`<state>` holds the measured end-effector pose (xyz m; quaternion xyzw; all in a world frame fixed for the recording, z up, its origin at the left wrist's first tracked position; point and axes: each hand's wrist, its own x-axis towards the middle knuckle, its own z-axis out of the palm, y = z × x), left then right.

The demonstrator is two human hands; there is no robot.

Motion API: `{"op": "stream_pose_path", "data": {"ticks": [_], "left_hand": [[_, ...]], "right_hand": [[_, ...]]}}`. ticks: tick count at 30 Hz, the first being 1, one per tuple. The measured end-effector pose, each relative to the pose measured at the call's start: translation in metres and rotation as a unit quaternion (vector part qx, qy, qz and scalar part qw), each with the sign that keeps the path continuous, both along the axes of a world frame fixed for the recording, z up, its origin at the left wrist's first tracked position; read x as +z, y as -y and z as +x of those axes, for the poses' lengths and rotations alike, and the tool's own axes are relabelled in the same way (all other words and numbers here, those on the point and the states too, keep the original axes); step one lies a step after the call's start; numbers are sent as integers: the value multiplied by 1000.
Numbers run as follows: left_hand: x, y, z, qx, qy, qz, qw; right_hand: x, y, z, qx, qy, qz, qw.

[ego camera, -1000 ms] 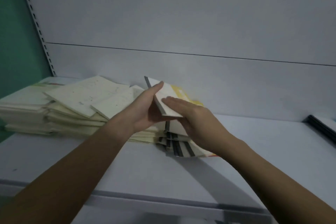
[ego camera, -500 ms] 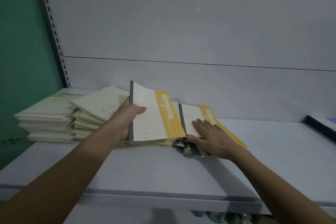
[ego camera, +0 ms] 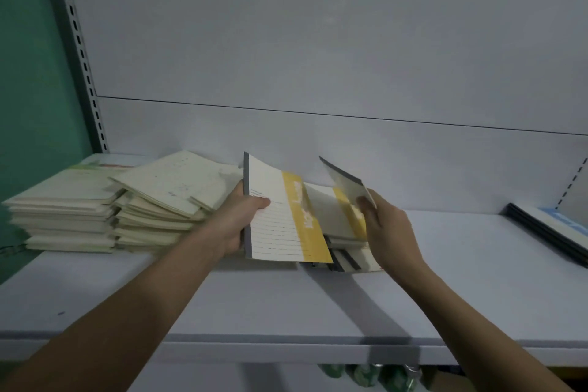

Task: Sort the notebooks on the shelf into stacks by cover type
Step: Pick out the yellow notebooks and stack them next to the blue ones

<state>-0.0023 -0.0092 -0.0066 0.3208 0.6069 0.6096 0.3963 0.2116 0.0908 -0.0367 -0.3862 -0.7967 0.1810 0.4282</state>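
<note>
Hands [ego camera: 241,219] [ego camera: 386,232] grip yellow notebooks [ego camera: 286,219], titles blurred.

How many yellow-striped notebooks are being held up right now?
2: one in the left hand, the notebook beside the cream stacks; one lifted by the right hand, the raised notebook. More lie beneath, partly hidden.

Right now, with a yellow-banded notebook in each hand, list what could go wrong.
1. The right hand pinches its lifted notebook only near one corner, so the notebook could slip or bend.
2. The small pile beneath it lies fanned and uneven; lifting more may drag copies toward the shelf edge.
3. The cream stack beside the left hand is skewed, its top books overhanging; a nudge from the held notebook might topple them.
</note>
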Motion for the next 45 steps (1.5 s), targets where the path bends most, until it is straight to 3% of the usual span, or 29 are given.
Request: {"op": "stream_pose_path", "data": {"ticks": [3,7,11,14,16,19,22,28,30,33,36,38,42,45], "left_hand": [[1,-4,11,-11,30,-15,999],[1,-12,19,-21,90,-27,995],[-2,-11,16,13,58,6,998],[-1,-6,7,37,45,27,998],[2,-4,1,46,54,39,997],[4,-1,-4,54,51,41,996],[5,3,-6,57,48,46,996],[4,9,-7,46,53,46,996],[3,12,-7,41,57,47,996],[5,20,-2,24,60,53,996],[0,23,2,14,64,54,996],[-5,24,10,2,69,52,996],[-13,21,37,-15,94,45,994],[-17,17,55,-50,118,45,991]], "right_hand": [[6,20,-13,29,49,55,997],[-1,39,-27,155,175,136,963],[0,33,-27,259,216,72,939],[4,23,-16,225,101,-43,968],[0,9,-12,144,84,-34,985],[-18,-19,-6,61,258,23,964],[-36,-29,-2,75,382,-14,921],[-34,-26,4,10,383,96,919],[-30,-24,10,12,372,92,924],[-17,-13,22,-21,229,32,973],[-6,10,23,-94,115,93,984],[-2,36,21,-89,78,145,982],[-12,76,19,12,145,200,969],[-13,94,23,100,217,145,960]]}}
